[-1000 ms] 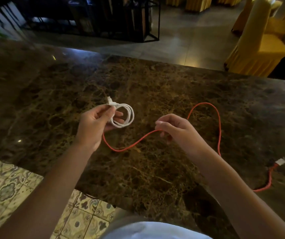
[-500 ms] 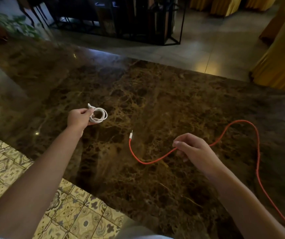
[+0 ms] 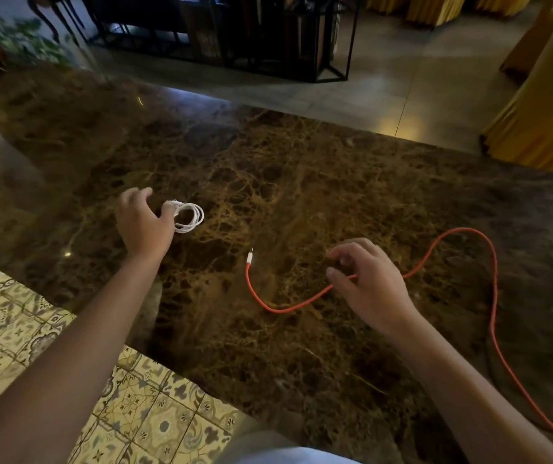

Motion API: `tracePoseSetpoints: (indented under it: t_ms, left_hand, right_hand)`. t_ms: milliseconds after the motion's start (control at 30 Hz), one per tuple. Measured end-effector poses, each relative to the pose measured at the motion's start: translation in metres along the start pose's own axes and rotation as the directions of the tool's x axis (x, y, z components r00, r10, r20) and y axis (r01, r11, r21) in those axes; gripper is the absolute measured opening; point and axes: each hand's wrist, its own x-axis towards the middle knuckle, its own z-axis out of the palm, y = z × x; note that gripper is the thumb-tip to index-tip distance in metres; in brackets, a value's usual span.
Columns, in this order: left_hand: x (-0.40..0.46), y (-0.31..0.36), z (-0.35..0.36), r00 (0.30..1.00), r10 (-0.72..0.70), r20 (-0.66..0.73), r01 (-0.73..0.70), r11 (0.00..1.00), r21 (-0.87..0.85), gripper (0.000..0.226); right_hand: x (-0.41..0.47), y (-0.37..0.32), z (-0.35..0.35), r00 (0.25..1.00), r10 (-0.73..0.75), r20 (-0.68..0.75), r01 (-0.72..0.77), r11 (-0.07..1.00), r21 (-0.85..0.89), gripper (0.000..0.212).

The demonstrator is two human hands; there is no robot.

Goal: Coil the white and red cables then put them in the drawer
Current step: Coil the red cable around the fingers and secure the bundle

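Note:
The white cable (image 3: 190,218) lies in a small tight coil on the brown marble counter (image 3: 302,169). My left hand (image 3: 141,222) hovers just left of it with fingers spread, and one fingertip rests at the coil's left edge. The red cable (image 3: 285,308) lies uncoiled. Its white plug end (image 3: 250,257) points away from me at the centre, and the cable curves to the right under my right hand (image 3: 369,283), loops far right and runs off the bottom right. My right hand pinches it loosely between thumb and fingers. No drawer is in view.
The counter's near edge runs diagonally, with patterned floor tiles (image 3: 17,329) below on the left. Beyond the far edge stand a black metal shelf frame (image 3: 268,35) and yellow-covered chairs (image 3: 543,105). A plant (image 3: 7,38) stands at the far left.
My left hand carried the white coil leftward, set it on the counter and spread its fingers. The red cable's plug end dropped from my left hand onto the counter. My right hand kept its hold.

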Motion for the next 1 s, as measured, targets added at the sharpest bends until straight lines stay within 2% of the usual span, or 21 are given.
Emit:
tracePoseSetpoints:
  t_ms: [67,133,200,267,300,400,467,533,600,700,767,800,867,933,1000]
  left_hand:
    - [-0.023,0.014,-0.007,0.967,0.245,-0.067,-0.247,0.969,-0.022,0.039]
    - [-0.05,0.031,-0.012,0.884,0.467,-0.004,-0.466,0.881,-0.077,0.032]
    - [-0.079,0.052,-0.017,0.777,0.622,0.101,-0.602,0.78,-0.171,0.028]
    - [-0.104,0.07,-0.017,0.68,0.709,0.188,-0.658,0.703,-0.27,0.031]
    - [-0.113,0.076,-0.016,0.643,0.728,0.238,-0.656,0.684,-0.319,0.034]
    - [-0.138,0.092,-0.011,0.525,0.757,0.389,-0.615,0.653,-0.442,0.048]
    - [-0.152,0.101,-0.008,0.459,0.778,0.429,-0.606,0.627,-0.489,0.054]
    - [-0.163,0.108,-0.002,0.446,0.801,0.4,-0.606,0.599,-0.523,0.049]
    - [-0.173,0.117,0.006,0.475,0.809,0.346,-0.596,0.585,-0.55,0.036]
    - [-0.187,0.131,0.016,0.52,0.8,0.299,-0.544,0.58,-0.606,0.02]
    - [-0.195,0.138,0.022,0.517,0.784,0.343,-0.481,0.598,-0.641,0.014]
    - [-0.199,0.143,0.023,0.514,0.757,0.404,-0.404,0.629,-0.664,0.014]
    - [-0.21,0.156,0.023,0.496,0.659,0.565,-0.139,0.703,-0.697,0.022]
    - [-0.222,0.171,0.019,0.461,0.612,0.642,0.1,0.683,-0.723,0.027]
    - [-0.233,0.184,0.012,0.417,0.615,0.669,0.216,0.648,-0.73,0.03]
  right_hand:
    - [0.003,-0.001,0.002,0.984,-0.155,0.092,0.173,0.955,-0.242,0.04]
    - [0.005,0.0,0.006,0.954,-0.169,0.249,0.257,0.887,-0.384,0.046]
    - [0.001,0.0,0.009,0.93,-0.13,0.344,0.288,0.838,-0.463,0.038]
    - [-0.003,0.003,0.008,0.919,-0.171,0.356,0.332,0.825,-0.458,0.021]
    - [-0.005,0.004,0.007,0.913,-0.207,0.352,0.347,0.848,-0.401,0.015]
    - [-0.015,0.007,-0.009,0.917,-0.266,0.296,0.299,0.951,-0.073,0.009]
    - [-0.025,0.005,-0.028,0.94,-0.268,0.213,0.251,0.962,0.104,0.008]
    - [-0.036,0.003,-0.05,0.96,-0.231,0.159,0.189,0.952,0.241,0.006]
    - [-0.046,0.004,-0.07,0.964,-0.231,0.136,0.161,0.906,0.392,0.004]
    - [-0.062,0.008,-0.092,0.975,-0.221,0.031,0.144,0.729,0.669,0.009]
    - [-0.071,0.011,-0.104,0.992,-0.12,-0.051,0.113,0.601,0.791,0.011]
    - [-0.075,0.014,-0.11,0.995,-0.054,-0.081,0.097,0.537,0.838,0.01]
    - [-0.081,0.025,-0.119,0.987,0.098,-0.13,0.073,0.445,0.893,0.01]
    - [-0.086,0.04,-0.124,0.946,0.279,-0.165,0.011,0.482,0.876,0.014]
    - [-0.09,0.054,-0.125,0.893,0.405,-0.196,-0.115,0.628,0.77,0.013]
